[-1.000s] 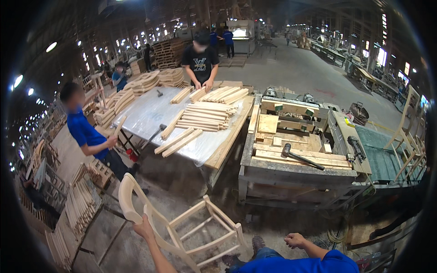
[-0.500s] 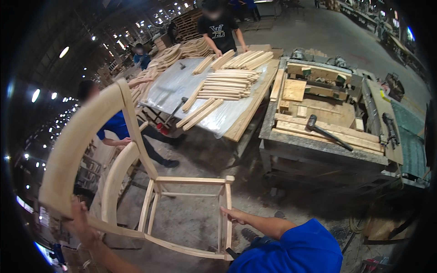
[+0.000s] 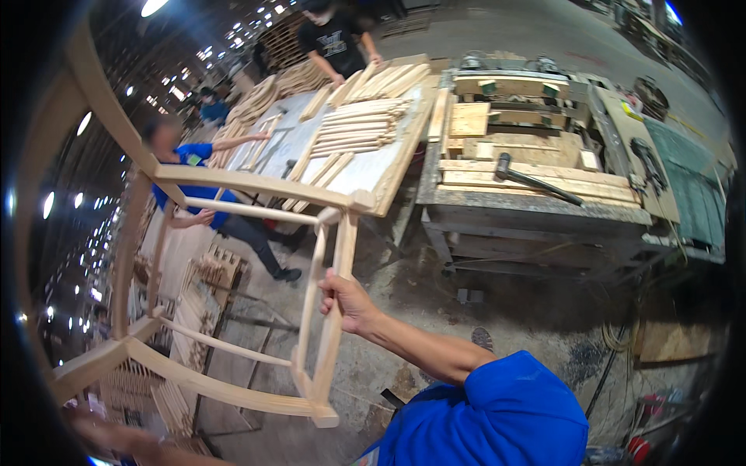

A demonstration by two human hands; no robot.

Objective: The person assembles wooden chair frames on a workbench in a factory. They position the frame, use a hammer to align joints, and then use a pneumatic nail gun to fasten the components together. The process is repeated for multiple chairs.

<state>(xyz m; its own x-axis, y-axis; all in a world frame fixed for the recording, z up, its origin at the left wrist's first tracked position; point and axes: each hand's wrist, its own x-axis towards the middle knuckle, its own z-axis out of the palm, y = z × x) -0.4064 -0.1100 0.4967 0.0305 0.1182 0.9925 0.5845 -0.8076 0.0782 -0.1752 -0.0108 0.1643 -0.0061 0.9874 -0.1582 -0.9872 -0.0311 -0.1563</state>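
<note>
Busy woodshop floor (image 3: 482, 33), right grip (image 3: 348, 303) wrapped round the chair frame (image 3: 249, 185), can't tell with the blurry left grip (image 3: 87, 426), probably carrying, so next move wants steady balance.

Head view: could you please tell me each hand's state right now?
Left hand: dim and blurred, cannot be told.
Right hand: closed on a wooden chair frame.

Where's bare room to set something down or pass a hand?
Set down: floor between workbench and blue sleeve. Hand: through the open chair frame, beside the right hand. Crowded: table under wooden sticks; workbench top under boards and mallet.
</note>
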